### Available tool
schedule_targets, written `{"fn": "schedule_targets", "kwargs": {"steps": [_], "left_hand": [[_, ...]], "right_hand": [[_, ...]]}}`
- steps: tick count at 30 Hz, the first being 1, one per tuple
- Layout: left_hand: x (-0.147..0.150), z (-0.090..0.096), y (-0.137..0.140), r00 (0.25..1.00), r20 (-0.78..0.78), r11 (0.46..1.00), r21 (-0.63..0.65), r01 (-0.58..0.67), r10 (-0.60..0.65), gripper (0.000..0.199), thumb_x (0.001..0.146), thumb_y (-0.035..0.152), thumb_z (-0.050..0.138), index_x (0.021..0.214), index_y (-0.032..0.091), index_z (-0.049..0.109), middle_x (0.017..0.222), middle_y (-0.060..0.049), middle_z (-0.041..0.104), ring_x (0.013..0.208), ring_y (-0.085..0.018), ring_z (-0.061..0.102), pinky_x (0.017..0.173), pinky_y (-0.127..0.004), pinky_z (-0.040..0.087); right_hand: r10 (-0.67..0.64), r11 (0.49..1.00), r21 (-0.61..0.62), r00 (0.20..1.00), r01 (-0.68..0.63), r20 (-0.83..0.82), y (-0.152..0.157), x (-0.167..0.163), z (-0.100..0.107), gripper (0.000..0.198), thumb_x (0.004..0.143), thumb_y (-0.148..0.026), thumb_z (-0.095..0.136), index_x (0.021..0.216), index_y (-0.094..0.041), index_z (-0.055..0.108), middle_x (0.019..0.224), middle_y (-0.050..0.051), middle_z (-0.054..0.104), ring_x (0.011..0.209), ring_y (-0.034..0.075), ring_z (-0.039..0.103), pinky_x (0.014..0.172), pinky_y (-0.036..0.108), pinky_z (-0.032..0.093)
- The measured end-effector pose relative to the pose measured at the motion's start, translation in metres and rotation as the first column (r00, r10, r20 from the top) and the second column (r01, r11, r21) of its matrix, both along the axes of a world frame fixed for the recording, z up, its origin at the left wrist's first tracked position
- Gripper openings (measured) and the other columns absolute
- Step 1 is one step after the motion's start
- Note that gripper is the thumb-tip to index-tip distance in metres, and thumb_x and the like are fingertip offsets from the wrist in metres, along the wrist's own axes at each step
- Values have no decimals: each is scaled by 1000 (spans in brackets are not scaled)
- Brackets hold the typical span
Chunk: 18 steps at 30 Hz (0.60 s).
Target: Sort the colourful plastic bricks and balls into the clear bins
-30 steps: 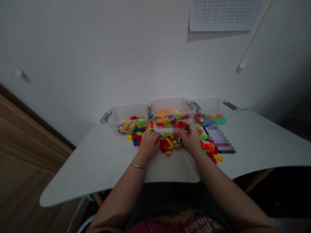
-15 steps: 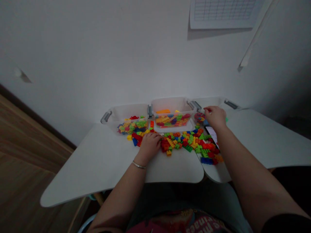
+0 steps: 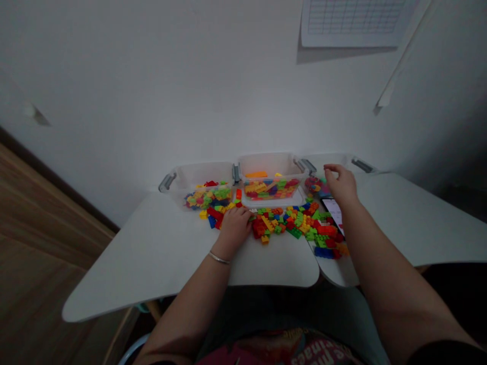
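Note:
A long pile of colourful toy building bricks (image 3: 281, 221) spreads across the middle of the table. At its left part rests my left hand (image 3: 236, 224), fingers bent and close together. A bit of green shows by its fingertips, but whatever they hold is hidden. My right hand (image 3: 342, 185) is raised over the front of the right clear bin (image 3: 331, 161), thumb and fingers apart, with nothing seen in it. Behind and below that hand, several colourful pieces (image 3: 313, 185) show through the bin wall. A phone (image 3: 333, 213) with a lit screen lies partly under my right wrist.
A left clear bin (image 3: 205, 172) and a middle clear bin (image 3: 271, 163), both holding bricks, stand against the wall. A lid (image 3: 274, 203) lies before the middle one. Two white tabletops (image 3: 167, 253) meet near the front. A printed grid sheet (image 3: 353, 25) hangs above.
My right hand has moved slightly right, and its thumb and fingers have spread apart. More of the phone's screen shows. My left hand stays at the bricks.

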<state>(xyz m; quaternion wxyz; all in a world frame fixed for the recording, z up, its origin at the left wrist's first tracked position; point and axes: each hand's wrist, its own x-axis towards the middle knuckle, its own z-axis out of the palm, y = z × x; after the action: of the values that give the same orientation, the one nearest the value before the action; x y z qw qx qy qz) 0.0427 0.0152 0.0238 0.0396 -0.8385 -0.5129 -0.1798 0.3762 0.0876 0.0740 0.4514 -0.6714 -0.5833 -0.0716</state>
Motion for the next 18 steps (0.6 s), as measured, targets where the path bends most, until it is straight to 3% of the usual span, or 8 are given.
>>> {"fn": "schedule_targets", "kwargs": {"steps": [3,7,13,18], "left_hand": [[0,1,0,1000,-11,1000,4,-7,7,28,81,16,60,108,20,66,108,-10,67,103,-28,58,90,-44,45],[-1,0,1,1000,-9,1000,9,-8,8,27,81,14,60,106,19,66,107,-10,66,104,-29,57,90,-44,45],[-1,3,-1,999,-17,999,5,-44,44,16,82,19,63,98,18,64,104,-10,67,101,-27,59,88,-42,44],[-1,6,1,994,63,996,8,-88,87,16,83,24,65,98,18,62,100,-10,69,100,-27,60,88,-41,45]], "right_hand": [[66,979,200,992,-44,-105,-17,-21,7,36,83,-33,44,108,-17,65,109,12,70,100,26,61,90,44,44],[272,938,265,949,-224,-161,-46,-68,4,31,85,-32,47,107,-18,63,108,11,68,102,25,61,92,43,46],[565,821,80,824,-565,27,-87,-144,-28,28,85,-26,50,109,-21,63,108,10,68,103,27,60,94,44,46],[592,802,-79,772,-592,233,-101,-166,-50,35,79,-28,63,113,-19,62,110,12,67,104,31,57,97,49,42]]}}
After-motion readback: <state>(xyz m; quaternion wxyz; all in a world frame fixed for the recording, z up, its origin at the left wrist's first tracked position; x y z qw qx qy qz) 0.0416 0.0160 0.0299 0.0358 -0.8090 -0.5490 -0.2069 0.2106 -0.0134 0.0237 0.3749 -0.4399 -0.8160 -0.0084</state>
